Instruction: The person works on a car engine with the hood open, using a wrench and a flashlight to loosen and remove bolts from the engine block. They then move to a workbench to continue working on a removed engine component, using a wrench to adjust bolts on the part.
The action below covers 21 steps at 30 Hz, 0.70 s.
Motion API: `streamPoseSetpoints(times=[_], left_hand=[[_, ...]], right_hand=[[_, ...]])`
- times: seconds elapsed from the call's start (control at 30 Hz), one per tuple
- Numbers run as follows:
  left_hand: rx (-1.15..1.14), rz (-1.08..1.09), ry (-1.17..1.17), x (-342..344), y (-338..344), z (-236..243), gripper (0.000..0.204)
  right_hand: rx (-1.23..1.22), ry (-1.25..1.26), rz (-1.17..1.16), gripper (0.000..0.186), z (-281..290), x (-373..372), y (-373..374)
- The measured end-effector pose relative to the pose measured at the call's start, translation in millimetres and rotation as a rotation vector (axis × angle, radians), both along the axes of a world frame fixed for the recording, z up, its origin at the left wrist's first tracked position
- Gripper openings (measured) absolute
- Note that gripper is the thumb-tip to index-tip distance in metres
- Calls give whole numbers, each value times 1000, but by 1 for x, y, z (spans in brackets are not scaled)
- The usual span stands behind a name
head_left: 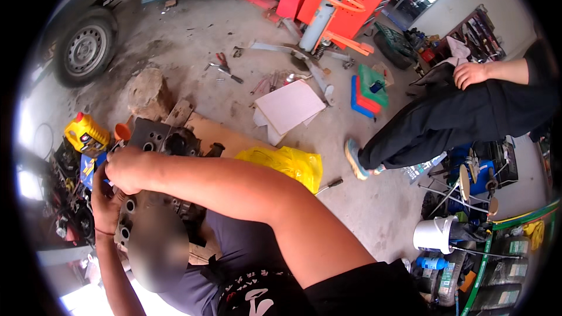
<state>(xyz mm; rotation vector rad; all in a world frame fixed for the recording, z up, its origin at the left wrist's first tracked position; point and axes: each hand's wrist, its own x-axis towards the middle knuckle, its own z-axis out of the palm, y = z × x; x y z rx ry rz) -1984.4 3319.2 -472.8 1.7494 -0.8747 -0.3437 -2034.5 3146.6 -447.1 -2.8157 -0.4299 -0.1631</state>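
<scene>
My right hand (126,168) reaches across to the left side, its fingers curled at the edge of a greasy metal engine part (153,134). Just below it, my left hand (105,208), with a thin red band at the wrist, bends its fingers up close to the right one. Both hands seem closed around something small, which the fingers hide. Round openings line a pale metal part (124,222) beside my left hand. A blurred patch covers part of the view there. Left of the hands stand an orange cup-like piece (122,132) and a yellow oil jug (86,134).
A yellow plastic bag (287,162) lies on cardboard, near white sheets (290,106) and pliers (221,61). At right, a person in dark trousers (427,118) sits near coloured trays (369,93). A white bucket (433,234), tyres and an orange tool cart (363,0) stand around.
</scene>
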Motion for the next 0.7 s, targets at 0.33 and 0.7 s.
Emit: streamPoseSetpoints(times=[0.33, 0.7], left_hand=[[-10, 471, -73, -102, 90, 32, 49], [-53, 579, 30, -179, 146, 11, 45]], right_hand=[[-191, 98, 261, 16, 27, -2, -6], [-4, 298, 104, 25, 26, 10, 23]])
